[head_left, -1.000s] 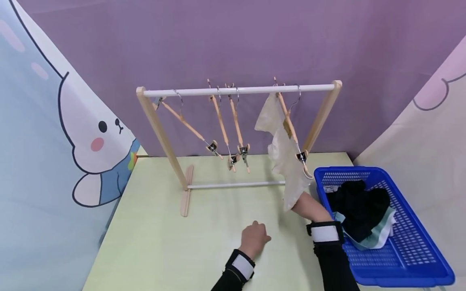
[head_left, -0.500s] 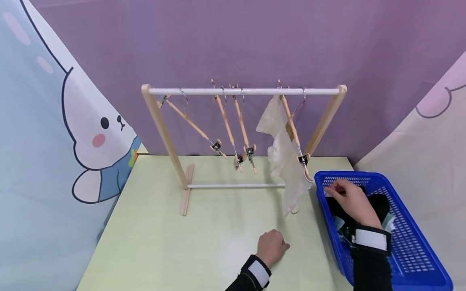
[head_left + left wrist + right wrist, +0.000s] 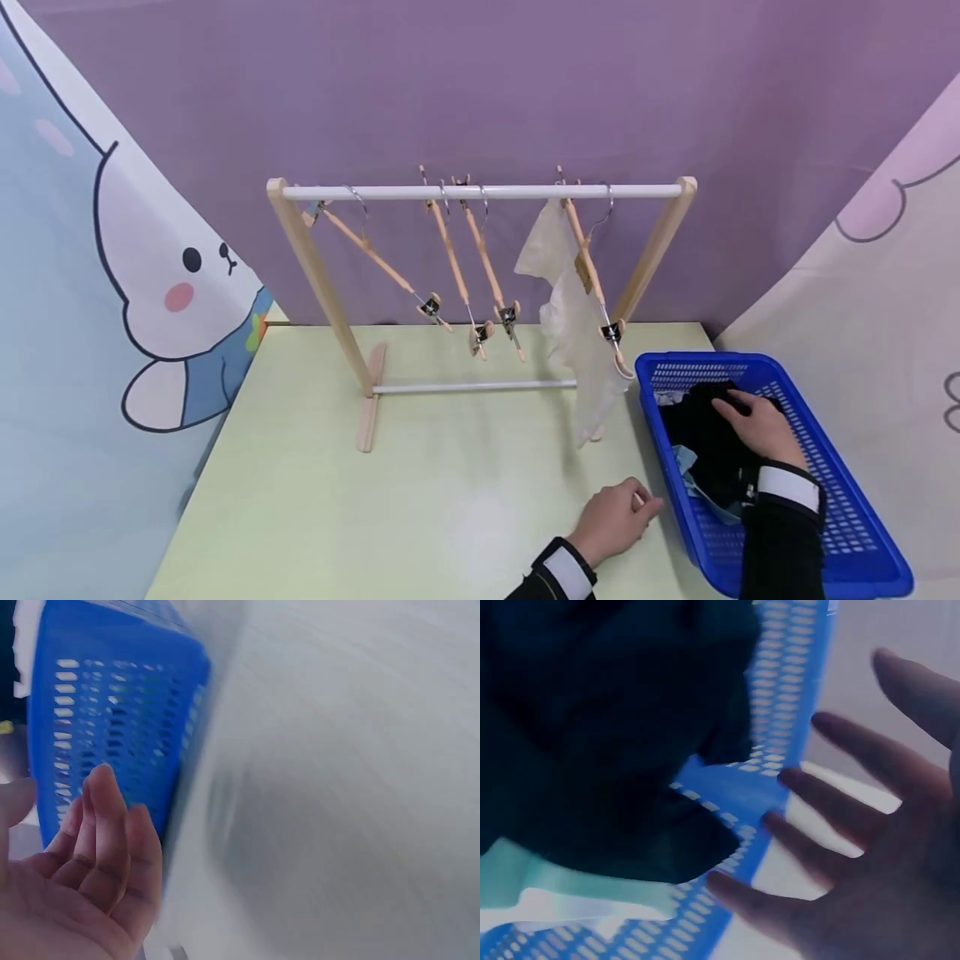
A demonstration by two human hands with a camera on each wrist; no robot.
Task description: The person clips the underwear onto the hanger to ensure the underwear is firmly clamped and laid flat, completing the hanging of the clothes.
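My right hand (image 3: 753, 425) reaches into the blue mesh basket (image 3: 832, 492) and lies over a black garment (image 3: 697, 433). In the right wrist view its fingers (image 3: 870, 847) are spread and grip nothing, with the black garment (image 3: 615, 712) and a pale teal cloth (image 3: 555, 892) beside them. The left hand (image 3: 618, 521) rests on the pale green table (image 3: 450, 500) beside the basket's left wall. Its fingers (image 3: 90, 877) are loosely curled and hold nothing, close to the basket (image 3: 105, 712).
A wooden clothes rack with a white rail (image 3: 480, 192) stands at the back of the table. A cream garment (image 3: 577, 333) hangs clipped on the right-most hanger. Three bare clip hangers (image 3: 450, 258) hang to its left. Printed backdrops close in both sides.
My right hand left the hem of the cream garment and moved right into the basket, onto the black garment. The left hand slid right along the table toward the basket.
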